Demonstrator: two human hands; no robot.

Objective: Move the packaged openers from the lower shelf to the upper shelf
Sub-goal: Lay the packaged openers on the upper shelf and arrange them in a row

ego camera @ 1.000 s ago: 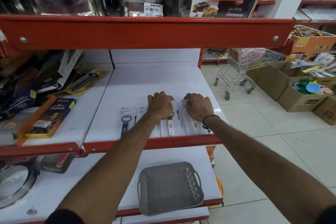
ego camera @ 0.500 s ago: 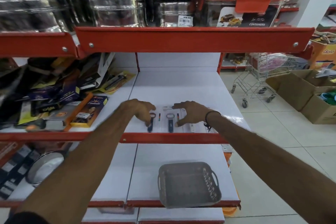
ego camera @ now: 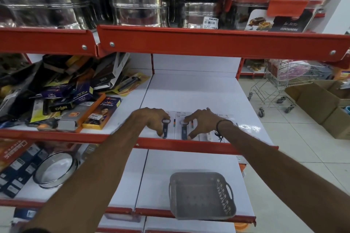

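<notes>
Shelving in a shop fills the view: white boards edged with red metal lips, tier above tier, with a pale tiled floor (ego camera: 295, 138) running off to the right. The upper shelf (ego camera: 198, 92) is bare white across its back half. Near its front edge lie the packaged openers (ego camera: 177, 126), flat white cards side by side, two with dark blue openers showing and at least one more card partly hidden under the right wrist.

The left hand (ego camera: 153, 119) rests palm down on the leftmost card, fingers curled and spread, fingertips touching the card around one blue opener; it presses rather than grips. The right hand (ego camera: 203, 122), with a dark band at the wrist, lies spread over the neighbouring cards, thumb at the lower end of the second blue opener, fingers loosely open; whether it pinches a card cannot be told.

To the left on the same tier is a jumble of boxed goods (ego camera: 72, 96), just beside the cards but apart from them. Above, steel pots (ego camera: 138, 9) with price tags stand on the top tier, next to container boxes (ego camera: 278, 19). On the lower shelf (ego camera: 157, 176) a grey basket (ego camera: 200, 195) sits near the front edge, and a round sieve (ego camera: 55, 170) lies to the left. A wire trolley (ego camera: 280, 85) and cardboard cartons (ego camera: 322, 104) stand on the floor to the right.
</notes>
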